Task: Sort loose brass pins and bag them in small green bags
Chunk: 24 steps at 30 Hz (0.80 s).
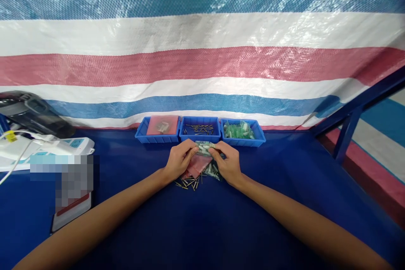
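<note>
Both my left hand (181,161) and my right hand (228,163) pinch a small clear plastic bag (204,147) with pale pieces inside, one hand at each side. Just below it lies a pink plastic bag (200,165), partly covered by my fingers. Another clear bag of pale pieces (212,171) rests beside my right hand. Loose thin metal pins (190,183), perhaps rivets, are scattered on the blue table (202,228) under the pink bag. The exact kind of the bagged pieces is too small to make out.
Three blue bins stand behind my hands: the left bin (158,138) with a pink bag, the middle bin (200,138) with metal pins, the right bin (243,140) with green-tinted bags. Leftward are a power strip (79,145), a dark bottle (41,114) and a blurred-out object (74,190).
</note>
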### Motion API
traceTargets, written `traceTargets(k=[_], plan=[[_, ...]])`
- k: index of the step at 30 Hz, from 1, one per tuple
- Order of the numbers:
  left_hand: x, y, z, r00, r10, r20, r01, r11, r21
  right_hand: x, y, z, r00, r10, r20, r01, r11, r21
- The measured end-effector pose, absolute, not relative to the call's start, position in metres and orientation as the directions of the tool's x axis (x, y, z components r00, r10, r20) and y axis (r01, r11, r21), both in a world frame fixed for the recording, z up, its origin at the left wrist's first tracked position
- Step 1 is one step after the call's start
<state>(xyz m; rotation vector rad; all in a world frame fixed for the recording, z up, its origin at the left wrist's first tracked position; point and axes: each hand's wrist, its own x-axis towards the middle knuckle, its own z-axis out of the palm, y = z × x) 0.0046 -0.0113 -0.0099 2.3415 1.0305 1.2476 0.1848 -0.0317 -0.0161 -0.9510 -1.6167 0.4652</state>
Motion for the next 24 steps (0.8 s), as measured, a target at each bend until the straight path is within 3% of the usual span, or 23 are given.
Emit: traceTargets(k=[7,12,16,21,24], plan=[[0.0068,-0.0106,-0.0074,0.381,0.737,0.558,0.435,-0.675,0.595,0.1841,-0.032,-0.0192,0.053,0.869,0.493,0.336,0.449,-0.828],[0.0066,-0.0101,-0.0094,0.298,0.806,0.511,0.437,-0.591,0.678,0.1833,-0.0333,-0.0174,0.027,0.847,0.531,0.347,0.491,-0.799],[0.0056,-0.0114,-0.0089,0.316,0.812,0.49,0.416,-0.583,0.698,0.1832,-0.034,-0.0159,0.078,0.862,0.5,0.335,0.45,-0.828],[0.0056,-0.0125,-0.0059,0.387,0.84,0.381,0.38,-0.522,0.764,0.1828,-0.0358,-0.015,-0.001,0.827,0.562,0.328,0.531,-0.781],[0.0057,-0.0127,-0.0053,0.394,0.833,0.388,0.392,-0.534,0.749,0.1827,-0.0362,-0.014,-0.021,0.816,0.578,0.324,0.552,-0.768]])
